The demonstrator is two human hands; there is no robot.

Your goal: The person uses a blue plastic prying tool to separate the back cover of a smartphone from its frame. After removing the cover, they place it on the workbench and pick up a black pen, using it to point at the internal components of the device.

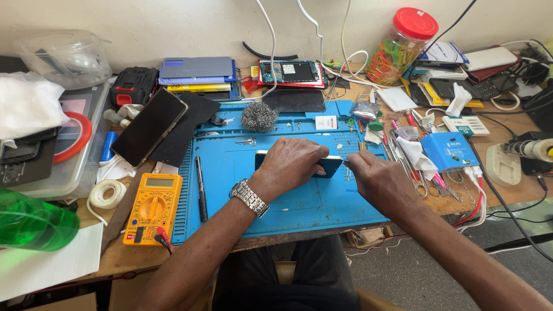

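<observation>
A smartphone (333, 165) lies flat on the blue work mat (299, 201), mostly hidden under my left hand (291, 164), which presses down on it, a metal watch on that wrist. At the phone's right end, my right hand (377, 181) has its fingertips pinched together; whether they hold a small tool I cannot tell.
A yellow multimeter (152, 207), a black pen (200, 187) and a second phone (148, 126) lie left of the mat. A steel wool ball (258, 116) sits at the mat's back. Tweezers, scissors and a blue box (449, 151) crowd the right. A green bottle (31, 224) lies at the near left.
</observation>
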